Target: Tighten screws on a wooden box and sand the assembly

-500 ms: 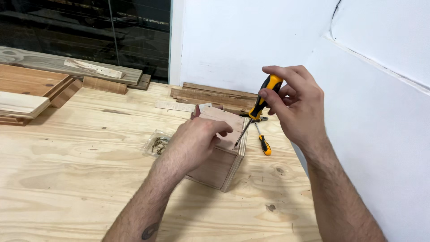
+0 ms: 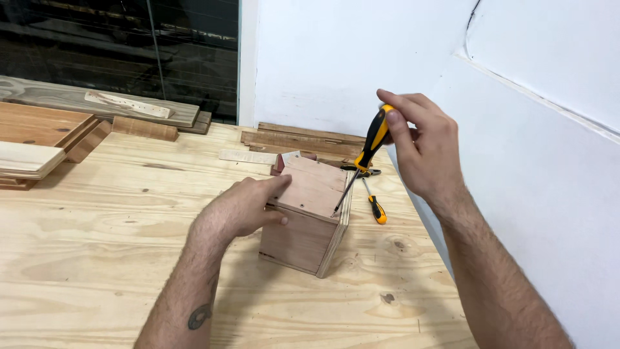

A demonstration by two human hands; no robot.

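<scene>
Left hand (image 2: 242,210) pressed flat on wooden box (image 2: 310,220) on counter (image 2: 97,258); right hand (image 2: 423,148) gripped screwdriver (image 2: 363,161), tip at box's top corner.

The left hand (image 2: 240,208) steadies a wooden box (image 2: 310,213) while the right hand (image 2: 423,145) holds a screwdriver (image 2: 365,158) tip-down on its top corner.

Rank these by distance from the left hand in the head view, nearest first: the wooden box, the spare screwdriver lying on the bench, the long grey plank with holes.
1. Wooden box: under the left hand, touching.
2. Spare screwdriver: lying right of the box.
3. Grey plank: far back left, by the dark window.
</scene>
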